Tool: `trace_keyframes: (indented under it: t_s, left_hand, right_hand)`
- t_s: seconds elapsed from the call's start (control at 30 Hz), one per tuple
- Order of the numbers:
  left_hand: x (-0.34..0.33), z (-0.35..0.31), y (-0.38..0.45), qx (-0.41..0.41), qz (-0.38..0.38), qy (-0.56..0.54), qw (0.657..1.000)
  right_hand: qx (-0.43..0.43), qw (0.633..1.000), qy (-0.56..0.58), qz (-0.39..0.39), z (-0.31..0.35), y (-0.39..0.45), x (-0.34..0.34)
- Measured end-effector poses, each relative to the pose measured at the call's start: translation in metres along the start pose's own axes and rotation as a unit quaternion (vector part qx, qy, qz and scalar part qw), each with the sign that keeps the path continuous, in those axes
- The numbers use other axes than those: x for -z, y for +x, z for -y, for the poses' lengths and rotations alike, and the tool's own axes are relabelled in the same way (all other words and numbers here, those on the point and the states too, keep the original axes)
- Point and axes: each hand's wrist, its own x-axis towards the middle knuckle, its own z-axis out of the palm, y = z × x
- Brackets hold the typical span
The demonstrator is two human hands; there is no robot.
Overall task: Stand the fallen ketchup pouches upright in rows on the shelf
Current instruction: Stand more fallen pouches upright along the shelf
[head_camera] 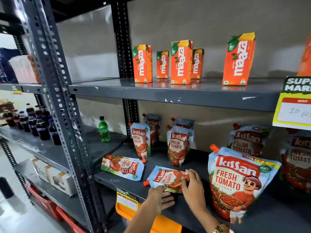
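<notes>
Both hands on the fallen pouch (168,179) at the shelf (185,214) front — my left hand (159,198) open at its near edge, my right hand (191,185) pinching the base — soft, sloshy, slick film, so I'd lift by the sides.

Both forearms reach forward and up from the lower edge of view. The left hand (161,197) lies palm-down, fingers loosely spread, thumb raised. The right hand (193,185) curls its fingers (188,174) forward, a ring on one finger, a gold watch at the wrist.
</notes>
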Motion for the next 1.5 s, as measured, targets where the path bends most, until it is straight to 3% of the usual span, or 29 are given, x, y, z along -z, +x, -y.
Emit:
trace_keyframes:
  t_s: [0.33, 0.57, 0.73, 0.9, 1.2, 1.5]
  left_hand:
    - [0.009, -0.005, 0.002, -0.024, -0.048, 0.083, 0.995]
    - [0.026, -0.019, 0.012, -0.033, -0.104, 0.141, 0.984]
    - [0.031, -0.024, 0.011, -0.036, -0.097, 0.174, 0.979]
    - [0.033, -0.017, 0.001, -0.053, -0.084, 0.116, 0.988]
    - [0.030, -0.019, -0.011, -0.104, -0.083, 0.167, 0.977]
    - [0.009, -0.039, -0.008, -0.281, -0.035, 0.176, 0.943]
  right_hand:
    - [0.041, 0.994, -0.095, -0.045, 0.003, -0.026, 0.006]
    - [0.022, 0.999, 0.008, 0.032, 0.023, -0.039, 0.016]
    - [-0.099, 0.986, 0.100, 0.088, 0.019, -0.025, 0.021]
    - [-0.196, 0.954, 0.151, 0.168, 0.014, -0.021, 0.008]
    - [-0.181, 0.960, 0.163, 0.136, 0.020, -0.025, 0.008]
    - [-0.077, 0.981, 0.177, 0.034, 0.020, -0.026, 0.021]
